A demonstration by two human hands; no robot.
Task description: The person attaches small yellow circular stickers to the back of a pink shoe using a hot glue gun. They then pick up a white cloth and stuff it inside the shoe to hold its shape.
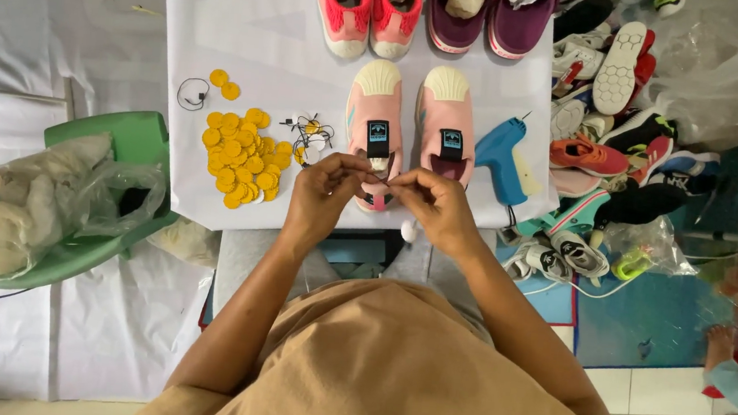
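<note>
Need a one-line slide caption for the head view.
Both hands, left hand and right hand, pinch a small dark piece over the pink shoes, beside yellow discs and a blue glue gun.

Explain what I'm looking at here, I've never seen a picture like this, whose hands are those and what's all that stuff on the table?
This is one picture from a camera worn on a person's head, looking straight down. The left hand and right hand are that person's own, meeting over a white table and pinching something small and dark between the fingertips; I cannot tell what. Just beyond them lies a pair of pale pink shoes. To the left is a heap of yellow discs and some thin cords; to the right, a blue glue gun. More shoes line the far edge.
</note>
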